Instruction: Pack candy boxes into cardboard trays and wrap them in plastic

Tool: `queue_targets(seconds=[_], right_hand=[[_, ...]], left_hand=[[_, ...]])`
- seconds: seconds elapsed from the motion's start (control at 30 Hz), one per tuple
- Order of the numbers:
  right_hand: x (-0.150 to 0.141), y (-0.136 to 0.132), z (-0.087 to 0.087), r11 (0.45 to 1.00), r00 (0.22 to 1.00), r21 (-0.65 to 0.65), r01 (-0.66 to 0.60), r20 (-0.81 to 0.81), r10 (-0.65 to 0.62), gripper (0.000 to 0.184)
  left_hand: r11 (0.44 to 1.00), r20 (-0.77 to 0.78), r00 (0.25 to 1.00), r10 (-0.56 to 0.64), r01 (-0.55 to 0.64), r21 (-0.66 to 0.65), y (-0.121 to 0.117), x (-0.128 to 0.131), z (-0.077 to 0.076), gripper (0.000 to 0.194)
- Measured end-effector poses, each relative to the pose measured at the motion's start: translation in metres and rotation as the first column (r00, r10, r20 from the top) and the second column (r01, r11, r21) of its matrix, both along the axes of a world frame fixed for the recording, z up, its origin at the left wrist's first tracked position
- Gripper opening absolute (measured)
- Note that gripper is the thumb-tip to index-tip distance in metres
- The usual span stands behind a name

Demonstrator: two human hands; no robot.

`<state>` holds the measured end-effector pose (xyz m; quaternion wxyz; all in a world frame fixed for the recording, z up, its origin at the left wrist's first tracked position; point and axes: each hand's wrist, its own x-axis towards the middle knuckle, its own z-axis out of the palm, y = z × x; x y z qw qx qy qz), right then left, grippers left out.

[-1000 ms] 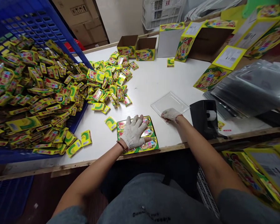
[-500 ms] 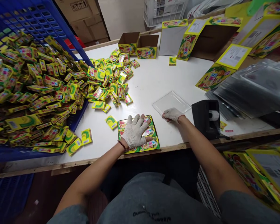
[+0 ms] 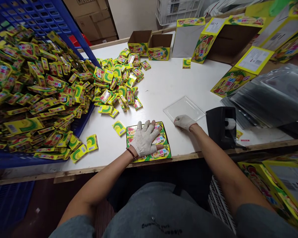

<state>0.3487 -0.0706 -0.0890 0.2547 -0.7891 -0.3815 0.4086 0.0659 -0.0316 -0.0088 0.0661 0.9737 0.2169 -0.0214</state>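
My left hand (image 3: 145, 140), in a white knit glove, lies flat with fingers spread on a neat block of small yellow-green packets (image 3: 161, 150) near the table's front edge. In the same kind of glove, my right hand (image 3: 184, 121) has its fingers curled at the near corner of a clear plastic sheet (image 3: 183, 107) lying flat on the white table (image 3: 169, 82). What its fingertips pinch is hard to see. A single loose packet (image 3: 119, 128) lies just left of the block.
A tipped blue crate (image 3: 39, 19) at left spills a large heap of packets (image 3: 39, 96) onto the table. A black tape dispenser (image 3: 222, 127) stands right of my right hand. Open small cartons (image 3: 149, 46), flat yellow boxes (image 3: 232, 81) and a stack of clear bags (image 3: 270, 96) fill the back and right.
Both hands stay where they were. Only the camera has drifted slightly, shifting the whole scene a little up and right.
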Motion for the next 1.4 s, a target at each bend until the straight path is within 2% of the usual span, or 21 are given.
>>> queue_targets(seconds=[0.07, 0.17, 0.23, 0.37, 0.47, 0.53, 0.57, 0.63, 0.67, 0.7, 0.77, 0.8, 0.83, 0.9, 0.97, 1.03, 1.1, 1.17, 1.23, 1.3, 1.4], right_hand=[[-0.008, -0.002, 0.004, 1.000, 0.993, 0.003, 0.001, 0.121, -0.002, 0.012], [-0.006, -0.013, 0.022, 0.993, 0.961, 0.084, 0.078, 0.259, -0.097, 0.028], [0.009, -0.026, 0.042, 0.970, 0.915, 0.182, 0.161, 0.340, -0.216, 0.025], [0.046, -0.049, 0.090, 0.871, 0.810, 0.405, 0.280, 0.388, -0.441, 0.021], [0.050, -0.056, 0.118, 0.795, 0.798, 0.536, 0.285, 0.327, -0.506, 0.021], [0.037, -0.054, 0.132, 0.736, 0.845, 0.624, 0.263, 0.219, -0.488, 0.018], [0.027, -0.053, 0.136, 0.686, 0.882, 0.677, 0.265, 0.116, -0.456, 0.020], [0.004, -0.049, 0.139, 0.582, 0.933, 0.745, 0.327, -0.155, -0.326, 0.030], [-0.008, -0.047, 0.138, 0.563, 0.927, 0.737, 0.373, -0.284, -0.244, 0.035], [-0.020, -0.047, 0.133, 0.587, 0.908, 0.700, 0.406, -0.384, -0.170, 0.040], [-0.042, -0.048, 0.118, 0.725, 0.861, 0.564, 0.394, -0.504, -0.076, 0.045], [-0.052, -0.051, 0.109, 0.800, 0.837, 0.484, 0.355, -0.546, -0.041, 0.045], [-0.060, -0.054, 0.098, 0.859, 0.812, 0.404, 0.314, -0.584, -0.021, 0.046], [-0.073, -0.063, 0.077, 0.929, 0.765, 0.273, 0.249, -0.644, -0.015, 0.048], [-0.080, -0.072, 0.061, 0.957, 0.745, 0.196, 0.216, -0.666, -0.032, 0.051], [-0.083, -0.080, 0.050, 0.966, 0.748, 0.155, 0.208, -0.662, -0.055, 0.053], [-0.084, -0.087, 0.045, 0.970, 0.757, 0.128, 0.209, -0.648, -0.078, 0.054], [-0.086, -0.092, 0.043, 0.971, 0.762, 0.102, 0.214, -0.640, -0.100, 0.053], [-0.089, -0.097, 0.043, 0.972, 0.761, 0.082, 0.222, -0.637, -0.120, 0.052], [-0.094, -0.103, 0.043, 0.971, 0.756, 0.064, 0.232, -0.640, -0.138, 0.051], [-0.102, -0.113, 0.046, 0.967, 0.747, 0.053, 0.251, -0.646, -0.158, 0.052]], left_hand=[[1.000, 0.004, 1.000, -0.001, 0.001, 0.008, 0.000, -0.001, -0.001, 0.088], [1.000, 0.002, 1.000, -0.002, 0.002, 0.016, 0.000, -0.001, -0.002, 0.087], [1.000, 0.006, 1.000, -0.007, 0.007, 0.016, 0.000, -0.001, -0.001, 0.086], [1.000, 0.033, 0.999, -0.005, 0.005, 0.013, -0.001, -0.001, 0.000, 0.081], [1.000, 0.092, 0.996, 0.013, -0.010, -0.025, -0.001, -0.002, -0.006, 0.074], [0.996, 0.200, 0.979, 0.046, -0.028, -0.090, 0.000, -0.003, -0.015, 0.069], [0.990, 0.281, 0.955, 0.097, -0.063, -0.129, 0.002, -0.004, -0.019, 0.067], [0.955, 0.474, 0.833, 0.286, -0.211, -0.207, 0.009, -0.011, -0.022, 0.066], [0.922, 0.552, 0.738, 0.387, -0.303, -0.242, 0.014, -0.016, -0.020, 0.067], [0.880, 0.613, 0.635, 0.470, -0.394, -0.266, 0.019, -0.024, -0.015, 0.069], [0.815, 0.703, 0.477, 0.527, -0.516, -0.261, 0.028, -0.043, 0.005, 0.071], [0.808, 0.737, 0.443, 0.510, -0.542, -0.233, 0.031, -0.053, 0.018, 0.071], [0.817, 0.764, 0.441, 0.472, -0.544, -0.191, 0.033, -0.062, 0.031, 0.071], [0.870, 0.771, 0.517, 0.371, -0.485, -0.094, 0.032, -0.070, 0.052, 0.068], [0.934, 0.671, 0.684, 0.286, -0.355, -0.037, 0.027, -0.063, 0.057, 0.062], [0.973, 0.483, 0.848, 0.218, -0.226, -0.041, 0.020, -0.040, 0.048, 0.055], [0.988, 0.275, 0.950, 0.149, -0.136, -0.067, 0.013, -0.010, 0.031, 0.051], [0.995, 0.119, 0.990, 0.077, -0.068, -0.078, 0.008, 0.017, 0.016, 0.052], [0.997, 0.038, 0.999, 0.015, -0.012, -0.077, 0.006, 0.034, 0.007, 0.053], [0.998, 0.002, 1.000, -0.011, 0.011, -0.067, 0.006, 0.040, 0.003, 0.051], [1.000, -0.002, 1.000, 0.007, -0.007, -0.021, 0.004, 0.035, 0.001, 0.050]])
